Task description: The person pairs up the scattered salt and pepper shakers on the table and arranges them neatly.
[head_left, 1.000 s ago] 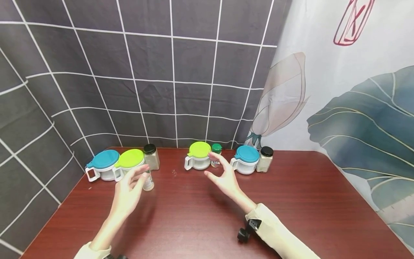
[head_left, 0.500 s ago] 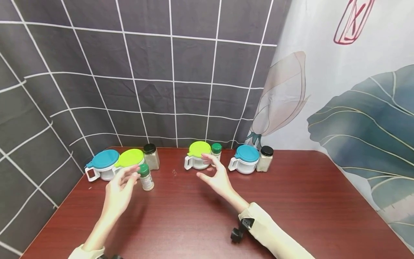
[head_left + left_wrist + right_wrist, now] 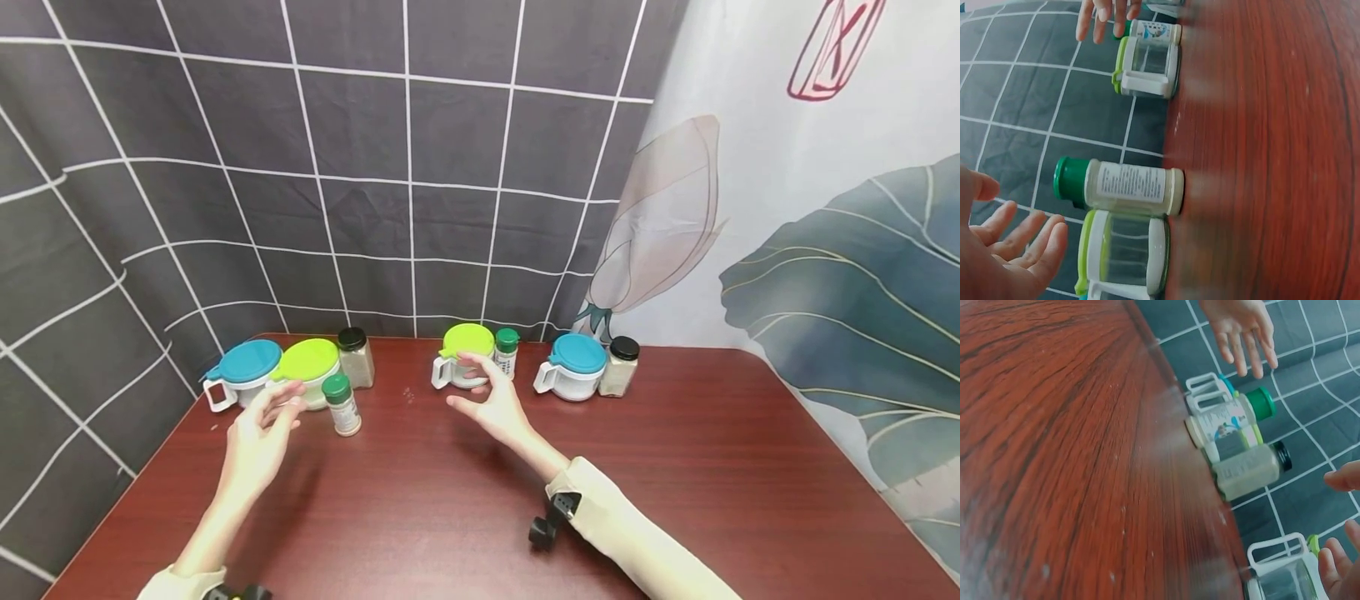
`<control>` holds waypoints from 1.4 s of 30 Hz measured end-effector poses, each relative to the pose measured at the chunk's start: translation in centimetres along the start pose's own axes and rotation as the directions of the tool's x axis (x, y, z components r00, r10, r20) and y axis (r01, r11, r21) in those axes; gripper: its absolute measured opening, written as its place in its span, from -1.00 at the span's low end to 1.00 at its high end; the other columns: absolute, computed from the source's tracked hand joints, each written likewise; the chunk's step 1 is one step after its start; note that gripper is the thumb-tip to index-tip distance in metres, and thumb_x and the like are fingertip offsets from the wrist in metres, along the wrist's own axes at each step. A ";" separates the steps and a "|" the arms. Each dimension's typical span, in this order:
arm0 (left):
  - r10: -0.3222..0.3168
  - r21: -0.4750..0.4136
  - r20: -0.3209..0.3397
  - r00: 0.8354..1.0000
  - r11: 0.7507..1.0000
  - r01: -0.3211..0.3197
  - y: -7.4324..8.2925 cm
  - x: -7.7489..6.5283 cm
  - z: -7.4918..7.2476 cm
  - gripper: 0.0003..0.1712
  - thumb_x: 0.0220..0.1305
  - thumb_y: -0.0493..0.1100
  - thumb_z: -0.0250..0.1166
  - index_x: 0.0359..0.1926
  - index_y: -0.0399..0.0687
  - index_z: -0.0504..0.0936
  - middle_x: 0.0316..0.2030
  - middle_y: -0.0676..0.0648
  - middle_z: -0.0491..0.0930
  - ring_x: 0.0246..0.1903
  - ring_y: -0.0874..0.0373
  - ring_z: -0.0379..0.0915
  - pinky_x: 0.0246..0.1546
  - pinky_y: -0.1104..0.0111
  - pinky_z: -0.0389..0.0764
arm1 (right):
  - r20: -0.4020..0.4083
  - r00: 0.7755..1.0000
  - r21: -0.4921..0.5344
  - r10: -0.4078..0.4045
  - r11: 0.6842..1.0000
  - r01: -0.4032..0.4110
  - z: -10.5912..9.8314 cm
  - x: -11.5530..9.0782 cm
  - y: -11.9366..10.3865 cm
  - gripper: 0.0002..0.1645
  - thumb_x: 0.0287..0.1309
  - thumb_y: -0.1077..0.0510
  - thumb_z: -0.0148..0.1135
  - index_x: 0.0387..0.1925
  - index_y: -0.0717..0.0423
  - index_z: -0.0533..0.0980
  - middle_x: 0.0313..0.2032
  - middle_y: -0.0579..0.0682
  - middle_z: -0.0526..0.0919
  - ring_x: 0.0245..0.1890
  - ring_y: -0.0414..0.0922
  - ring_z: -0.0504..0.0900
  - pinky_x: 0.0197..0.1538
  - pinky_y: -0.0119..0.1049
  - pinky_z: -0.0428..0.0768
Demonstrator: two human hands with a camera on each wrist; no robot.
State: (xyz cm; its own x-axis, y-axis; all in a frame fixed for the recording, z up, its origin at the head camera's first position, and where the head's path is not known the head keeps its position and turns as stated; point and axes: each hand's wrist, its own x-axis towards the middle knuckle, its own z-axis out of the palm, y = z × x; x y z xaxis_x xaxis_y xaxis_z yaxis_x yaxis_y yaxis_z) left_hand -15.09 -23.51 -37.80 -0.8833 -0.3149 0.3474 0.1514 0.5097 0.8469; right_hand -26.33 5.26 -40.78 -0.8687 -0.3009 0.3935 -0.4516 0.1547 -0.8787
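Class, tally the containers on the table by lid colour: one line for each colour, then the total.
Blue-lidded pots: 2
Lime-lidded pots: 2
Green-capped shakers: 2
Black-capped jars: 2
Total: 8

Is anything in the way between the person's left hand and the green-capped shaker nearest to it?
Nothing visible is: the left hand and the green-capped shaker have only an open gap between them. The lime-lidded jar stands close by, behind and to the left of the shaker, but does not appear to block that gap.
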 end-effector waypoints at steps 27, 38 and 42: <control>-0.105 0.099 0.039 0.994 0.990 0.101 -0.8 1.0 -2.3 -0.49 0.44 -0.09 0.03 0.25 -0.34 0.38 0.14 -0.41 0.48 -0.36 0.88 0.27 -0.33 0.82 0.41 | 0.108 0.994 0.067 -0.017 0.998 0.010 3.6 0.3 -5.1 -0.32 -0.05 0.40 0.35 0.17 0.31 0.36 0.09 0.32 0.52 0.03 0.25 0.51 0.03 0.25 0.46; -0.198 0.102 -0.003 0.980 0.975 0.197 -1.2 1.7 -2.1 -0.46 0.43 -0.06 0.03 0.30 -0.29 0.34 0.23 -0.35 0.42 -0.44 0.87 0.24 -0.37 0.85 0.35 | 0.133 0.991 0.097 -0.015 0.995 0.002 5.1 0.8 -5.5 -0.31 -0.05 0.41 0.35 0.18 0.32 0.35 0.09 0.34 0.51 0.05 0.23 0.52 0.07 0.24 0.46; -0.229 0.128 -0.023 0.973 0.965 0.230 -1.3 1.9 -2.2 -0.44 0.42 -0.03 0.04 0.30 -0.26 0.34 0.24 -0.32 0.42 -0.48 0.82 0.26 -0.38 0.83 0.32 | 0.143 0.990 0.111 -0.015 0.994 -0.001 5.6 1.0 -5.7 -0.30 -0.05 0.41 0.35 0.18 0.32 0.35 0.10 0.34 0.51 0.05 0.23 0.53 0.08 0.24 0.47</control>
State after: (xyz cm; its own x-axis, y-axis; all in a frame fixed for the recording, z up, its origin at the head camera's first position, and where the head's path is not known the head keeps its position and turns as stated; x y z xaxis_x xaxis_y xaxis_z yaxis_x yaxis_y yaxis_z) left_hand -16.04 -26.52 -37.34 -0.8842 -0.4414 0.1531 -0.1139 0.5214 0.8457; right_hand -23.46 -1.19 -36.93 -0.8237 -0.4349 0.3639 -0.4255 0.0497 -0.9036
